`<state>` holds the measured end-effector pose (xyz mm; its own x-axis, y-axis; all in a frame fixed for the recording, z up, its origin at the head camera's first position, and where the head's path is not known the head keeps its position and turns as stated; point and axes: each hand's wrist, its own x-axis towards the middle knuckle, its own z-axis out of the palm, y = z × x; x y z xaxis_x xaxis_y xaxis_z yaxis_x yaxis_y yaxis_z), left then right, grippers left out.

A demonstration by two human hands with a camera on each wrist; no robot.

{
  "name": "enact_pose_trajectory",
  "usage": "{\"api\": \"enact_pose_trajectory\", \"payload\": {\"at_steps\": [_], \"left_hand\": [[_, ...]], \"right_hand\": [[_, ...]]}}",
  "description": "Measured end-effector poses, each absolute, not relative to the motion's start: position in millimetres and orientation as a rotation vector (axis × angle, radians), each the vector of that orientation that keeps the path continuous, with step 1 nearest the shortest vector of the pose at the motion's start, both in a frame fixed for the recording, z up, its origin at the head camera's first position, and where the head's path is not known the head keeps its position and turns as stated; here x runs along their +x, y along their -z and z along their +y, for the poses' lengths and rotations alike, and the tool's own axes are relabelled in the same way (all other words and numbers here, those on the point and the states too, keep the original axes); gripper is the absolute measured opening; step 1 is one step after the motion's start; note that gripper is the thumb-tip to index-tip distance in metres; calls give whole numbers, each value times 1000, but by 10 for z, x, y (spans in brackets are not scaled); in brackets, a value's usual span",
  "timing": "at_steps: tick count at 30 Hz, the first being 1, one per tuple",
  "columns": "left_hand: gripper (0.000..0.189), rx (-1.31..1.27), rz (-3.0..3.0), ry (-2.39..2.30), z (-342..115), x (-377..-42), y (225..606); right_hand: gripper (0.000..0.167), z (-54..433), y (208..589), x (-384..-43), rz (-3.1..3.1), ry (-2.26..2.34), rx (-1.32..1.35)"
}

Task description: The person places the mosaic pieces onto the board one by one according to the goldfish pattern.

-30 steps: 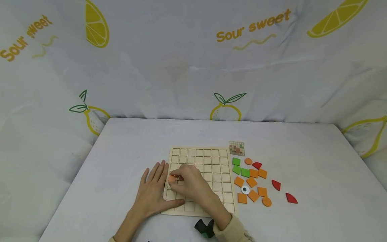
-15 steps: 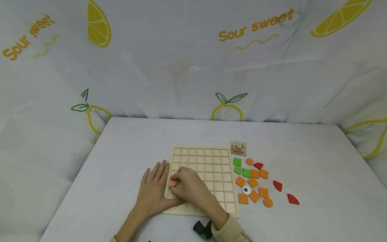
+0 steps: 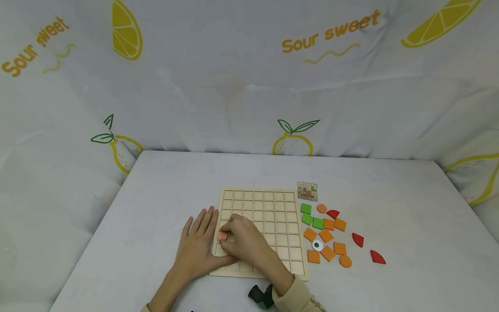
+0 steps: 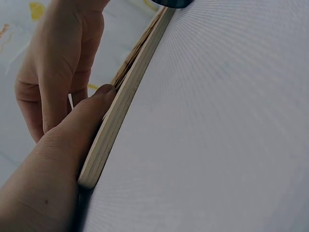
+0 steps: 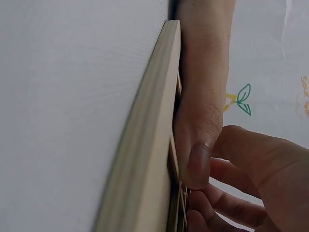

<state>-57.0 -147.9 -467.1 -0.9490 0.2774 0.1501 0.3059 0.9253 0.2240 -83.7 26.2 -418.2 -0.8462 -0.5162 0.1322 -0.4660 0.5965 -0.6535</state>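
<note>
1. Hands: two. The right hand (image 3: 247, 240) pinches one salmon-orange piece (image 3: 222, 235) between thumb and fingertips, its outline partly hidden. The left hand (image 3: 199, 247) grips nothing: its fingers are spread flat at the left side of the board (image 3: 269, 203), its thumb along the near-left corner.
2. Loose pieces right of the board: seven orange squares (image 3: 340, 248), three green squares (image 3: 318, 223), two orange discs (image 3: 345, 261), three red wedges (image 3: 377, 257) and one white disc (image 3: 317, 245) with a black centre.
3. Single things: one board, one patterned card (image 3: 307, 191) just beside its far-right corner, and one dark object (image 3: 257, 294) by the right sleeve (image 3: 294, 297), partly cut off by it.
4. Compared with one second ago, the pinched piece sits slightly nearer the board's near edge, within the same leftmost column. From half a second ago, the grip looks unchanged. The left hand and the loose pieces keep their arrangement.
5. Containers: the board is divided into square compartments, seven across its far row. The pinched piece is at the leftmost column; the fingers hide whether it is seated in a compartment or held above one.
</note>
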Motion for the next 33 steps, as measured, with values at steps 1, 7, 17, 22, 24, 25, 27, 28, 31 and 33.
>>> {"api": "enact_pose_trajectory", "payload": {"at_steps": [1, 7, 17, 22, 24, 25, 27, 28, 31, 33], "left_hand": [[127, -452, -2966, 369, -1481, -569, 4672], [127, -443, -2966, 364, -1475, -562, 4683], [128, -413, -2975, 381, -1452, -559, 4678], [127, -421, -2986, 384, -1455, -562, 4669], [127, -423, -2987, 381, -1457, -561, 4672], [127, -422, -2987, 380, -1458, -559, 4674], [127, -420, -2986, 376, -1458, -558, 4679], [127, -417, -2986, 373, -1457, -557, 4682], [129, -406, -2989, 376, -1453, -554, 4679], [130, -409, -2994, 391, -1449, -556, 4672]], "right_hand": [[12, 261, 4182, -834, 2743, 1090, -848], [9, 260, 4189, -838, 2741, 1075, -867], [9, 283, 4175, -848, 2683, 1096, -843], [14, 290, 4167, -844, 2677, 1096, -829], [17, 290, 4166, -845, 2672, 1083, -822], [19, 291, 4167, -846, 2671, 1076, -821], [19, 298, 4161, -844, 2671, 1069, -821], [19, 307, 4158, -842, 2673, 1069, -827], [19, 369, 4118, -828, 2685, 1068, -830], [22, 453, 4064, -824, 2707, 1065, -817]]}}
